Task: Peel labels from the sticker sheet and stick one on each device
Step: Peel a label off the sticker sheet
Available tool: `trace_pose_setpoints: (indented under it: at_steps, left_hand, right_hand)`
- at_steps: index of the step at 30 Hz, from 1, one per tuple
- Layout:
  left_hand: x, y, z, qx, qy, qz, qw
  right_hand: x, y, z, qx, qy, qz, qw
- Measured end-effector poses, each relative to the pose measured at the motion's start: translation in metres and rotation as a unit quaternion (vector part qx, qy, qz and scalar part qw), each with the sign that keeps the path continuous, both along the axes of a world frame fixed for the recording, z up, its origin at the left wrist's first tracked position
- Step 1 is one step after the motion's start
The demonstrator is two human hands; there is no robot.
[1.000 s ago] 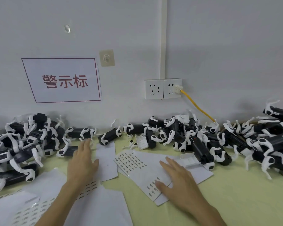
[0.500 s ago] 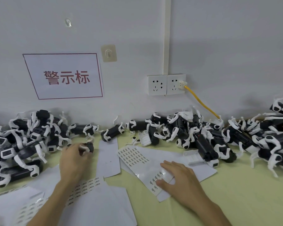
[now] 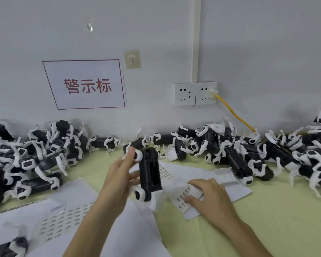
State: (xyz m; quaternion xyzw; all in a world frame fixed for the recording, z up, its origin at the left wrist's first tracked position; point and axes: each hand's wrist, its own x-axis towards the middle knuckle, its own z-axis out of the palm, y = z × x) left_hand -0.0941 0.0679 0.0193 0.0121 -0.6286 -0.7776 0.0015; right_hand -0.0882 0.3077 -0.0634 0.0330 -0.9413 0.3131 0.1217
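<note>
Since 0.5 s ago the left hand (image 3: 117,180) has carried 1 device (image 3: 150,173) away from the heap at the back-left of the tabletop (image 3: 267,219). It now holds the device raised over the middle, long axis roughly upright, with the flat black underside turned to the camera. Thumb and fingers wrap the body's left flank, 1 fingertip up at the white leg joint near the top. The right hand (image 3: 209,199) has stayed on the sticker sheet (image 3: 180,197), just right of the device and nearer the front edge. Its fingers now curl over the sheet's lifted border with the thumb against it, so it pinches the paper. Whether a label is already free on a fingertip is too small to tell.

By its looks, the device is hard plastic, light enough for 1 hand and rigid in the body. Its thin white legs look as if they could swing, snag or snap. The body's sides seem the safe hold, leaving the flat underside bare for a label. The labels are tiny, thin and limp, and likely to curl or stick to themselves. Lifting a corner with a nail and a light touch should serve best. The backing looks glossy and may slide unless pinned.

More devices are heaped along the back edge, in a left heap (image 3: 35,154) and a right heap (image 3: 267,154). Further label sheets (image 3: 63,221) lie towards the front-left corner.
</note>
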Motion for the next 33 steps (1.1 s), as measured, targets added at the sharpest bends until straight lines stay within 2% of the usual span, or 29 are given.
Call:
trace_pose_setpoints:
  at_steps: [3, 6, 10, 12, 14, 19, 22, 26, 29, 31, 33]
  left_hand:
    - [0.008, 0.005, -0.014, 0.032, -0.110, -0.042, 0.993]
    - [0.008, 0.005, -0.026, 0.013, -0.192, -0.080, 0.978]
    - [0.009, 0.001, -0.036, -0.016, -0.196, -0.098, 0.976]
    - [0.012, 0.004, -0.040, -0.019, -0.173, -0.101, 0.980]
    - [0.016, 0.010, -0.043, -0.060, -0.130, -0.085, 0.986]
    - [0.017, 0.026, -0.051, -0.117, -0.066, -0.007, 0.991]
    - [0.015, 0.025, -0.053, -0.200, 0.007, 0.059, 0.978]
    - [0.018, 0.026, -0.049, -0.245, 0.092, 0.104, 0.960]
    - [0.022, 0.024, -0.047, -0.327, 0.173, 0.138, 0.919]
    - [0.023, 0.023, -0.041, -0.342, 0.212, 0.122, 0.907]
    - [0.026, 0.025, -0.036, -0.291, 0.219, 0.046, 0.930]
  right_hand:
    - [0.001, 0.000, 0.001, -0.014, 0.012, -0.005, 1.000]
    - [-0.001, 0.000, 0.001, -0.033, 0.033, -0.020, 0.999]
    - [-0.005, 0.000, 0.002, -0.069, 0.110, -0.033, 0.991]
    - [-0.006, 0.001, 0.002, -0.111, 0.156, -0.037, 0.981]
    - [-0.005, 0.001, 0.004, -0.148, 0.199, -0.040, 0.968]
    - [0.000, -0.004, 0.009, -0.162, 0.297, -0.048, 0.940]
    - [0.001, -0.009, 0.011, -0.160, 0.324, -0.034, 0.932]
    - [0.007, -0.011, 0.019, -0.156, 0.366, -0.025, 0.917]
    - [0.009, -0.012, 0.024, -0.130, 0.397, -0.012, 0.908]
    - [0.010, -0.013, 0.024, -0.107, 0.408, -0.011, 0.906]
    - [0.012, -0.017, 0.023, -0.098, 0.407, -0.006, 0.908]
